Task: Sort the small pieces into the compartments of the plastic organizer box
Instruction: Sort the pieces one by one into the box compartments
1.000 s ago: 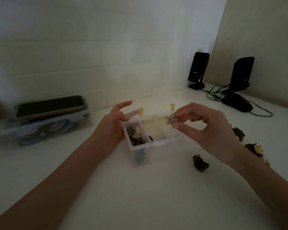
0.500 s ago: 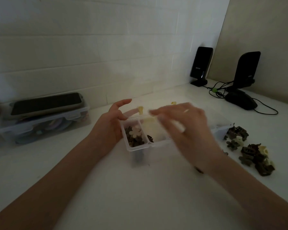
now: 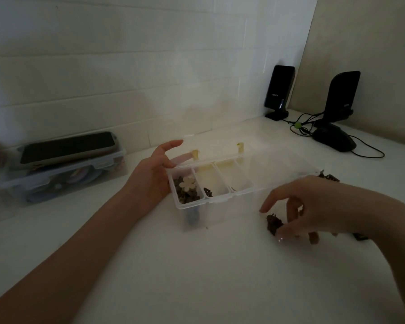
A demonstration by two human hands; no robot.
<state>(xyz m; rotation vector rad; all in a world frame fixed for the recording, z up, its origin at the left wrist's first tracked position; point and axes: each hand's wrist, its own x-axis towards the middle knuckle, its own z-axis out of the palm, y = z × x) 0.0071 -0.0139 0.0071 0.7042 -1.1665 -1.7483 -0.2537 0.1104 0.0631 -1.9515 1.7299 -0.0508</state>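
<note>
**Reaching for the next dark piece beside the organizer**

Steadying the clear plastic organizer box with the left hand, the person kept those fingers loosely spread, the palm against the box's left end wall and the index finger raised clear of it. The box stood open on the white counter, its transparent lid folded back on two yellow latches. The leftmost compartment held a heap of dark pieces topped by a pale flower-shaped piece; the next compartment held one or two dark pieces; the remaining ones looked nearly bare.

The right hand hovered low over the counter, just in front of the box's right half, fingers curled and parted around a small dark brown clip-like piece. Whether the thumb already touched it could not be told; no firm pinch was yet evident. More dark pieces lay behind the wrist.

A good grasp would probably close thumb and forefinger across the piece's narrow body, lift straight up, then carry it over the matching compartment before release, with the left hand bracing the light box against sliding.
</note>
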